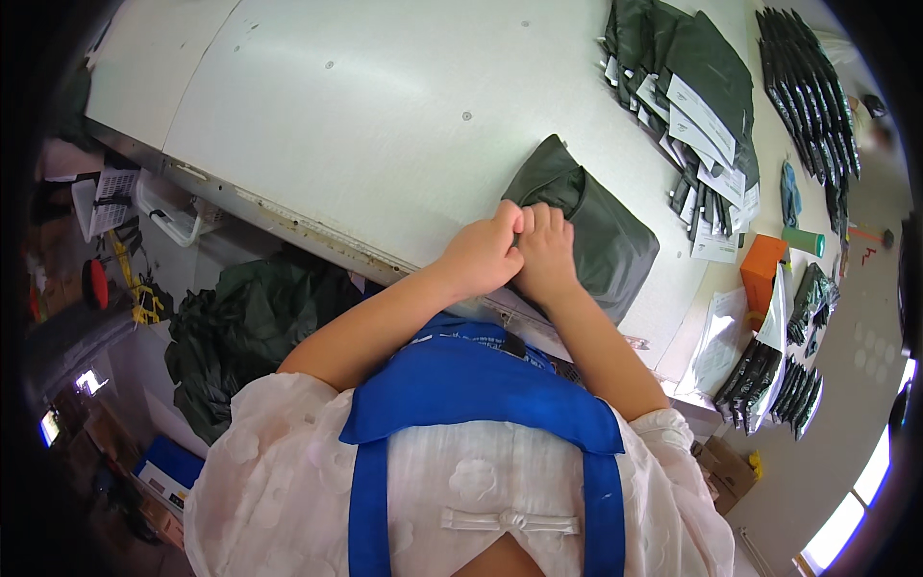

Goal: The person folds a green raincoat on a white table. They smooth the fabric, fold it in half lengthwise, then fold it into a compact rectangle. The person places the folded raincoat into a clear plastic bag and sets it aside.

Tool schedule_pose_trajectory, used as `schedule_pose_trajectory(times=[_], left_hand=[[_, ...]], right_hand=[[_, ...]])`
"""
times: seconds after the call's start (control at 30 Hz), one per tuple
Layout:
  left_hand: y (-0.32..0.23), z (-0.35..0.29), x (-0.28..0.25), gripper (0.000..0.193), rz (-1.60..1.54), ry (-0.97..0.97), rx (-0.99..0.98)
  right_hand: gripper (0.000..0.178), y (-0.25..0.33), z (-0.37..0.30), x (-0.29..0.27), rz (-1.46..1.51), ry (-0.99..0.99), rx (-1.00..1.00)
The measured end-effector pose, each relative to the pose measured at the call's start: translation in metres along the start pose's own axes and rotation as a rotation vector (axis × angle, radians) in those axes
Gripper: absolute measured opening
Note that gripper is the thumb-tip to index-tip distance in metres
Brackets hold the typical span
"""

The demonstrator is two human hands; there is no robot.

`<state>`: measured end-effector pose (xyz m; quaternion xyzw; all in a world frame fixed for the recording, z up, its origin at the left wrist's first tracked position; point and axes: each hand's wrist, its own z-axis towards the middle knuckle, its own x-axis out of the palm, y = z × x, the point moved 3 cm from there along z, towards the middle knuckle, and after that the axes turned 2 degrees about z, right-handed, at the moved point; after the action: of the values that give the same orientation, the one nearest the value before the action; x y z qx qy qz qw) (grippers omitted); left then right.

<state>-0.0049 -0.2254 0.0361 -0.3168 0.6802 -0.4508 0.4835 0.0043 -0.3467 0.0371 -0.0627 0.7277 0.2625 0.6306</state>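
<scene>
A dark green folded pouch, smooth and slightly shiny, lies on the white table near its front edge. My left hand is closed at the pouch's near left edge, with its fingers curled in. Right beside it, touching it, my right hand is closed over the same edge. Both hands pinch the pouch's rim, where the material bunches into a fold. The fingertips hide the exact bit they grip.
Dark green pouches with white tags lie fanned at the far right of the white table. Beyond them are rows of black packets and an orange box. A heap of dark green material sits below the table edge, at left.
</scene>
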Motion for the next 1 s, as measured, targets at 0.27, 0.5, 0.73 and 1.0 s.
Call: schedule_pose_trajectory(times=[0.27, 0.5, 0.73, 1.0], left_hand=[[0.0, 0.009, -0.008, 0.026, 0.357, -0.287, 0.052], [0.017, 0.032, 0.005, 0.021, 0.211, -0.214, -0.074], [-0.011, 0.037, 0.033, 0.02, 0.257, 0.087, 0.118], [0.002, 0.05, 0.015, 0.014, 0.251, -0.014, 0.035]], right_hand=[[0.071, -0.028, -0.004, -0.026, 0.263, -0.051, -0.004], [0.087, -0.024, -0.004, -0.022, -0.007, 0.069, -0.022], [0.057, -0.039, -0.01, 0.032, -0.039, 0.306, 0.011], [0.078, -0.062, -0.036, -0.031, 0.319, -0.045, 0.075]])
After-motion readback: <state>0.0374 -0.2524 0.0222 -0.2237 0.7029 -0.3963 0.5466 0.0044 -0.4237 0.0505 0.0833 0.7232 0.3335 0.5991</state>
